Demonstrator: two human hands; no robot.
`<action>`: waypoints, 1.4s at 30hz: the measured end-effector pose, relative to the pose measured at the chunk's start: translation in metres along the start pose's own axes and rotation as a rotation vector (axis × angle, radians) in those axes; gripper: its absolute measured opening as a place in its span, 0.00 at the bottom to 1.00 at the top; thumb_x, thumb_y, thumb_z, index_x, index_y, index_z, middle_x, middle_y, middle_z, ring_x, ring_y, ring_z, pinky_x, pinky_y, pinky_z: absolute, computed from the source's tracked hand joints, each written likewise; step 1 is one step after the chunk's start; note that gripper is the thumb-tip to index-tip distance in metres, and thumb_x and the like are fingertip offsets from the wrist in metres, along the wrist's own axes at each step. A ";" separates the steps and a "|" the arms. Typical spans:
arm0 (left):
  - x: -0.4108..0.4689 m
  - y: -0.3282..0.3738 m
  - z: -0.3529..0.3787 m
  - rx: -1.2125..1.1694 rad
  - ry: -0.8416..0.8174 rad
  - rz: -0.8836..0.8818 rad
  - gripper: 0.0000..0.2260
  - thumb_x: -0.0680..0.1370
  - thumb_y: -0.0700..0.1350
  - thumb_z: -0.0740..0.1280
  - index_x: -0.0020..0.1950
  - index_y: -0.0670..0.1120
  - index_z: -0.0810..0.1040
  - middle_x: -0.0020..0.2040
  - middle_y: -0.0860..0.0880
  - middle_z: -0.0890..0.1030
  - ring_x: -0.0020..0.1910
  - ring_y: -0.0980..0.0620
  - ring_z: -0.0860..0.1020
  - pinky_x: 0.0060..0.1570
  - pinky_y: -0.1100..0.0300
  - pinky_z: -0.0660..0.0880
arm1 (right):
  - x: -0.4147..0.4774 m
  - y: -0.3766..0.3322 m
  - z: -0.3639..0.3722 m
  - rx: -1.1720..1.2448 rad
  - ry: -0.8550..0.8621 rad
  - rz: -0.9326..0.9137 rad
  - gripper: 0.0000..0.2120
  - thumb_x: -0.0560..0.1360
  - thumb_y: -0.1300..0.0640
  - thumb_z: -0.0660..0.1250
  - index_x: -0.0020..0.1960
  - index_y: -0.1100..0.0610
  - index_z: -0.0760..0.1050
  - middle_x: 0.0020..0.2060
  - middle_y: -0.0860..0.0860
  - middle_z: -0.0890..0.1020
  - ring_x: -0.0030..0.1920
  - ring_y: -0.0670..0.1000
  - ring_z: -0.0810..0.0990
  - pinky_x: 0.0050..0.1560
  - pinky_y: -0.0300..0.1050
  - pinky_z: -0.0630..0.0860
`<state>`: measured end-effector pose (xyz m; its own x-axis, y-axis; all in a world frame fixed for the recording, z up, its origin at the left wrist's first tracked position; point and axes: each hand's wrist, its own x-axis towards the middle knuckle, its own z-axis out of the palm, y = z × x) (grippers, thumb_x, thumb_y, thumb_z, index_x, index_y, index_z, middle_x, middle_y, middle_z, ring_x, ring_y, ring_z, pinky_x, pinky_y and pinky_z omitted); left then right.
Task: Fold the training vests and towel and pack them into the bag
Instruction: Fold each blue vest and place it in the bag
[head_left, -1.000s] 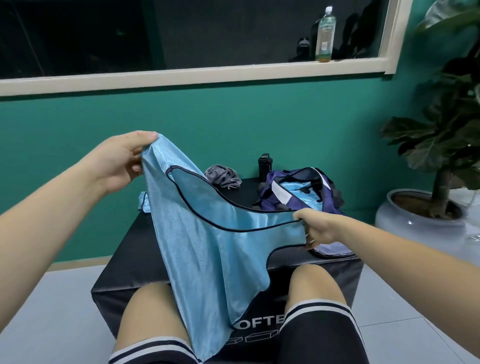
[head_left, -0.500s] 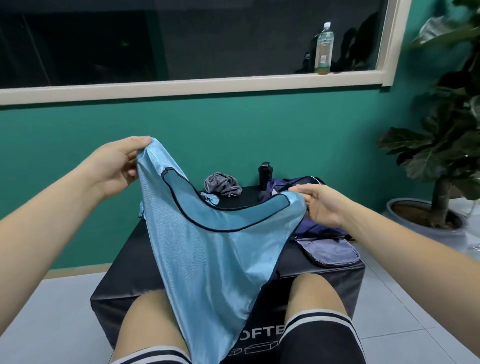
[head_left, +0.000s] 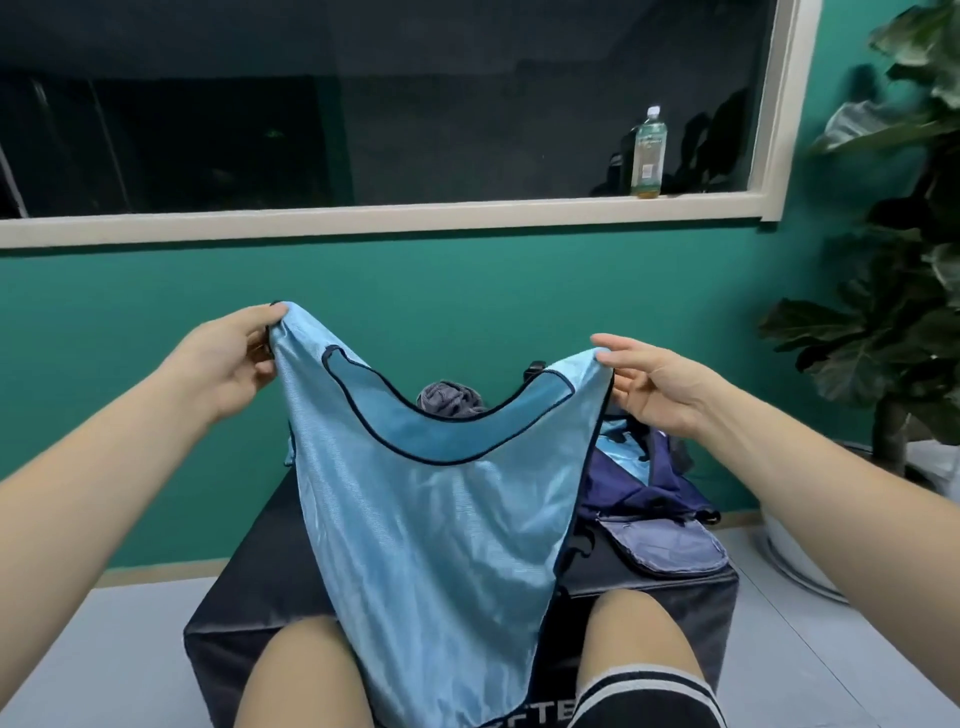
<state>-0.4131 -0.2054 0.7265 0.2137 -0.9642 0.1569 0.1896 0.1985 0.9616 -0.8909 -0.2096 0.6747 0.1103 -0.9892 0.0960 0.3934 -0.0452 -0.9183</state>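
Observation:
A light blue training vest (head_left: 441, 530) with dark trim hangs in the air over my knees, its neckline facing me. My left hand (head_left: 228, 358) pinches its left shoulder strap. My right hand (head_left: 654, 384) pinches the right shoulder strap between thumb and forefinger, the other fingers spread. Behind the vest, a crumpled grey towel (head_left: 449, 397) lies on the black box (head_left: 649, 587). The dark blue bag (head_left: 654, 483) sits on the box at the right, open, with light blue cloth (head_left: 621, 457) inside.
A grey-blue pouch (head_left: 665, 545) lies on the box's front right corner. A potted plant (head_left: 893, 322) stands on the floor at the right. A bottle (head_left: 647, 153) stands on the window ledge. A dark object is partly hidden behind the vest's right strap.
My right hand has risen from the vest's lower armhole to its right shoulder strap. The vest now hangs spread between both hands. My view has moved closer.

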 end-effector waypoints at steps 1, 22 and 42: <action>0.003 0.002 -0.002 -0.010 0.009 0.005 0.02 0.80 0.45 0.74 0.50 0.48 0.82 0.39 0.52 0.83 0.32 0.55 0.74 0.30 0.64 0.66 | 0.000 -0.008 0.005 0.000 0.001 -0.049 0.17 0.76 0.66 0.73 0.63 0.55 0.81 0.48 0.51 0.87 0.45 0.49 0.85 0.45 0.39 0.81; 0.116 -0.065 0.003 0.188 0.030 -0.006 0.15 0.78 0.44 0.77 0.65 0.53 0.85 0.58 0.50 0.88 0.44 0.53 0.80 0.37 0.61 0.70 | 0.136 0.003 0.018 -0.172 0.328 -0.189 0.17 0.74 0.74 0.74 0.59 0.59 0.84 0.55 0.60 0.86 0.53 0.55 0.88 0.55 0.44 0.85; 0.304 -0.226 -0.018 0.319 -0.048 -0.260 0.17 0.81 0.45 0.74 0.69 0.55 0.81 0.57 0.51 0.86 0.41 0.53 0.78 0.40 0.60 0.71 | 0.338 0.133 -0.037 -0.375 0.403 0.066 0.28 0.73 0.75 0.73 0.67 0.51 0.79 0.58 0.58 0.84 0.48 0.52 0.84 0.40 0.40 0.79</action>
<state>-0.3743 -0.5404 0.5526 0.1516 -0.9836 -0.0976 -0.0771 -0.1102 0.9909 -0.8349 -0.5547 0.5712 -0.2631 -0.9633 -0.0532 0.0373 0.0449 -0.9983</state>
